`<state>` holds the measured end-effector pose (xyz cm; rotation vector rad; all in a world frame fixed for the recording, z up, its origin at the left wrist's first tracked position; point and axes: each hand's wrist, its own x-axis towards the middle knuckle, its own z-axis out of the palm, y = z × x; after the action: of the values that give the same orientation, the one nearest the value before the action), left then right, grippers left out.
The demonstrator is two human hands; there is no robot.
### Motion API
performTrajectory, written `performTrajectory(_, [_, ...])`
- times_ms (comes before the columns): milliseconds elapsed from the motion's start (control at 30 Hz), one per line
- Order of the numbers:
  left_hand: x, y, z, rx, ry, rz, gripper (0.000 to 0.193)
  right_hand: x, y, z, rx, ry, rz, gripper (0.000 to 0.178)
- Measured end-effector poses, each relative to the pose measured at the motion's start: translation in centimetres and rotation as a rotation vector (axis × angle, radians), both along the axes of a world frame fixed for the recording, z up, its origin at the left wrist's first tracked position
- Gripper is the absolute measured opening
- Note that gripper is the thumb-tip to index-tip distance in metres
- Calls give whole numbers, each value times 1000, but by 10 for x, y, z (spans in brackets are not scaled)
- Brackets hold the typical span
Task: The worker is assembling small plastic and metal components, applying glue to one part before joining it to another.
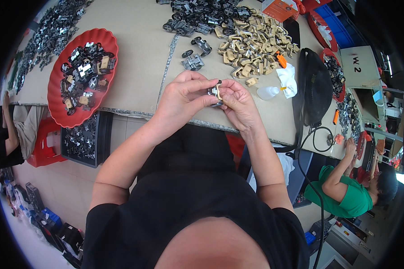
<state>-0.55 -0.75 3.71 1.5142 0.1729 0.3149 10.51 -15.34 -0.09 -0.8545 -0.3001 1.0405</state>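
Observation:
Above the table's front edge, both my hands meet on one small toy vehicle chassis with a tan plastic piece at its right side. My left hand pinches it from the left between thumb and fingers. From the other side, my right hand grips the tan piece with thumb and forefinger. Fingers cover most of the part, so I cannot tell how far the two pieces fit together. Just beyond my hands lie two loose grey-black chassis with wheels. A single tan piece rests near my right fingers.
A heap of tan pieces and a pile of black chassis lie ahead. The red tray at left holds assembled ones. At right are a white bottle, a tissue, a black bag with a cable, and a person in green.

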Motion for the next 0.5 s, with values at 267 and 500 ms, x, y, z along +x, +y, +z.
performTrajectory(267, [-7,1,-19,-105,-78,57,31,-12,7,4,-143,-229,-112,29])
performTrajectory(500, [-7,12,-18,51,-81,17,36,0,11,15,-166,-191,48,34])
